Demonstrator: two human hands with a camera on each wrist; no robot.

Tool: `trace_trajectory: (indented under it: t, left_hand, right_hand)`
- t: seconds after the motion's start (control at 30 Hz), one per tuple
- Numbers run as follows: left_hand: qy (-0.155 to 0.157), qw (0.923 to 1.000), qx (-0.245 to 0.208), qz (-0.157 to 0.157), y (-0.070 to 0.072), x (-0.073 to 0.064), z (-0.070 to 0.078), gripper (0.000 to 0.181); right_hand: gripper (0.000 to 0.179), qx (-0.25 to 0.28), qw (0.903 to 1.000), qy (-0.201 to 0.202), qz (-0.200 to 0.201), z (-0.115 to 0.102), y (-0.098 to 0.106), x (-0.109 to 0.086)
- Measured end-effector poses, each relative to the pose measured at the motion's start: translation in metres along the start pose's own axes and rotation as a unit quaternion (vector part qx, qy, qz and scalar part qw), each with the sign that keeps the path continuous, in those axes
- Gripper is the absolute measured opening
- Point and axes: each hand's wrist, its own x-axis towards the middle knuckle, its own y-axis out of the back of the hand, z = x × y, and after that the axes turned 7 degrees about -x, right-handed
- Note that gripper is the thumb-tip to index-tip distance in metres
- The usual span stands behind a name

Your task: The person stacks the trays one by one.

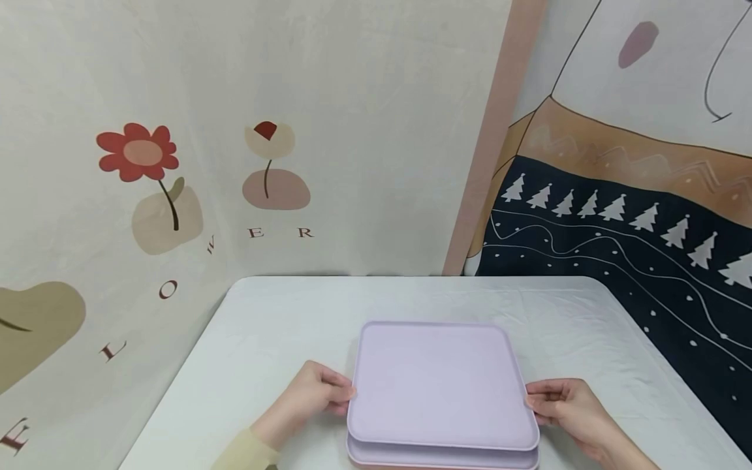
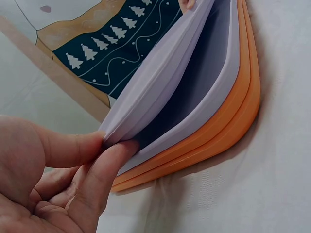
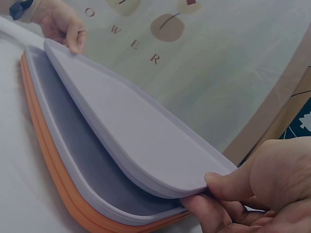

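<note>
A lavender rectangular tray (image 1: 443,385) is raised and tilted over a stack. My left hand (image 1: 320,391) pinches its left edge between thumb and fingers, and my right hand (image 1: 566,408) pinches the right edge. A line runs along the lifted tray's side in both wrist views. Directly beneath lies another lavender tray (image 2: 214,92), its inside in shadow, with a wedge-shaped gap between the two. Under that, orange trays (image 2: 243,104) sit nested at the bottom, their rims showing in both wrist views. In the head view the lifted tray hides most of the stack.
The stack rests on a table with a white cloth (image 1: 282,326). Behind it hangs a pale wall cloth (image 1: 382,143) printed with flowers and letters. To the right is a dark printed cloth (image 1: 587,241) with white trees. The left wrist bears a dark band (image 3: 20,8).
</note>
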Motion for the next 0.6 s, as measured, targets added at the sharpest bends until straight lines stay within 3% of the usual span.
trace_trajectory:
  t: [0.6]
  left_hand:
    - [0.010, 0.9994, 0.034, -0.001, 0.0028, -0.0083, -0.0028, 0.015]
  right_hand:
    - [0.026, -0.006, 0.9997, -0.009, -0.021, 0.0016, -0.0034, -0.0050]
